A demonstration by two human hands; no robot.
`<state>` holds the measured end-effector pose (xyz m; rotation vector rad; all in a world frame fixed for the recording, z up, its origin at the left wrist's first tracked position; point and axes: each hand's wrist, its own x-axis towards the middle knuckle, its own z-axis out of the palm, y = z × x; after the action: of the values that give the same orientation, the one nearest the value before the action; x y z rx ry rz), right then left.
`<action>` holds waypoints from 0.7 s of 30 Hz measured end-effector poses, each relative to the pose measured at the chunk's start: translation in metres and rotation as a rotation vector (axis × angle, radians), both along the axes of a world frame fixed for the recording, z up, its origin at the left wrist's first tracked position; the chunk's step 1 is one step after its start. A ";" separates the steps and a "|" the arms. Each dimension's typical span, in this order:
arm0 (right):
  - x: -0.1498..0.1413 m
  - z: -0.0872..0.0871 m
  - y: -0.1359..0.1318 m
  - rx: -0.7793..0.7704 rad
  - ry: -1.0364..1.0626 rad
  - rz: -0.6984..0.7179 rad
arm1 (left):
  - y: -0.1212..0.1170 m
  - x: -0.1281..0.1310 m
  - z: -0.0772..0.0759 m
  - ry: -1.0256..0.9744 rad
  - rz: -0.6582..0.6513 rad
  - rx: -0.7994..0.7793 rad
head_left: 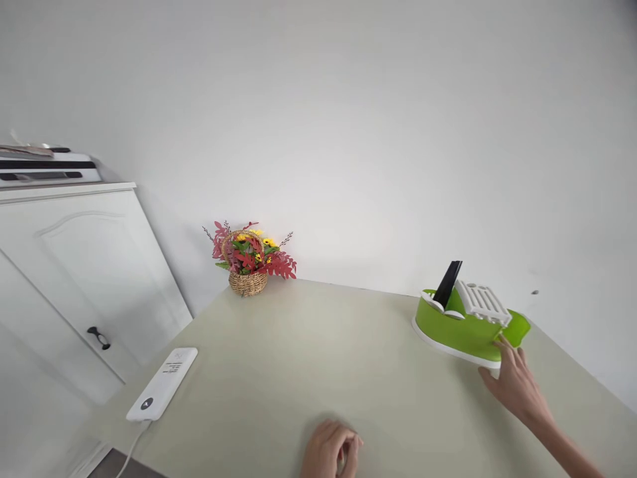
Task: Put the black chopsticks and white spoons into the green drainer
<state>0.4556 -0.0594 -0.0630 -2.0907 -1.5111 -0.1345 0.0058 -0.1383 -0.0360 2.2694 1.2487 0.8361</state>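
A green and white organizer (456, 332) stands at the far right of the table, close to the wall. A black flat piece (447, 284) leans upright in its left part, and a white slotted rack (482, 301) sits tilted on top. At its right end is a bright green cup-like part (517, 328). My right hand (517, 384) reaches to that end, its fingertips at the green side and the thumb apart, below the white base. My left hand (330, 450) rests on the table at the front edge of view, fingers curled in, with nothing visible in them.
A wicker basket (248, 283) of red and yellow flowers stands at the back left. A white power strip-like device (163, 385) with a cable (133, 449) lies on the left table edge (209, 311). A white cabinet (94, 265) stands at the left; a wall closes the back.
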 end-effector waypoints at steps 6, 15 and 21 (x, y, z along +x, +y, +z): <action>-0.057 0.003 -0.035 -0.003 0.030 0.052 | -0.004 0.009 0.002 0.011 0.053 -0.049; -0.155 0.028 -0.058 0.054 0.097 0.254 | -0.008 0.010 0.015 0.017 0.062 -0.088; -0.199 0.036 -0.069 0.099 0.162 0.356 | -0.009 0.007 0.024 0.011 0.036 -0.087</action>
<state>0.2562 -0.1282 -0.0271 -1.6822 -1.7099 0.0890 0.0130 -0.1477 -0.0123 2.1925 1.3084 0.7673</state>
